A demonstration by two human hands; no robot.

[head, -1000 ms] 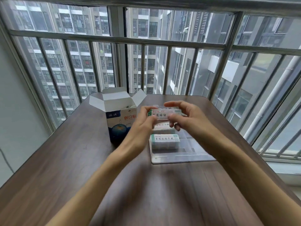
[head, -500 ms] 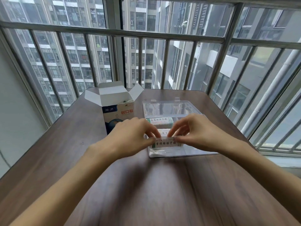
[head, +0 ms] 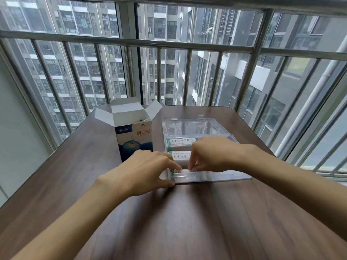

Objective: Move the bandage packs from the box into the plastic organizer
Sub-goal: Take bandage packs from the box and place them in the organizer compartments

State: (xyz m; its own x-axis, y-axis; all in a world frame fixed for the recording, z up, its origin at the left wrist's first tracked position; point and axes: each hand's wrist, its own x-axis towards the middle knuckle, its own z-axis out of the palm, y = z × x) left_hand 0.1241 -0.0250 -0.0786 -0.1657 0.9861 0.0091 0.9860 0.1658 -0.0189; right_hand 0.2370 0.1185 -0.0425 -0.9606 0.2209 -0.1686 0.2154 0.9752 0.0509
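Pack (head: 180,171) between both hands' fingertips, apparently pinched; organizer (head: 216,178) nearest slot.

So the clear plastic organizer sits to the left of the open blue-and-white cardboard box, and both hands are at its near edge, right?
Not quite: the head view shows the clear plastic organizer to the right of the open blue-and-white cardboard box. Both hands, left hand and right hand, are at its near edge.

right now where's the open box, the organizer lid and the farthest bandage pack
open box (head: 134,139): head view, on its printed front face
organizer lid (head: 191,127): head view, on the clear open panel
farthest bandage pack (head: 179,143): head view, on its label
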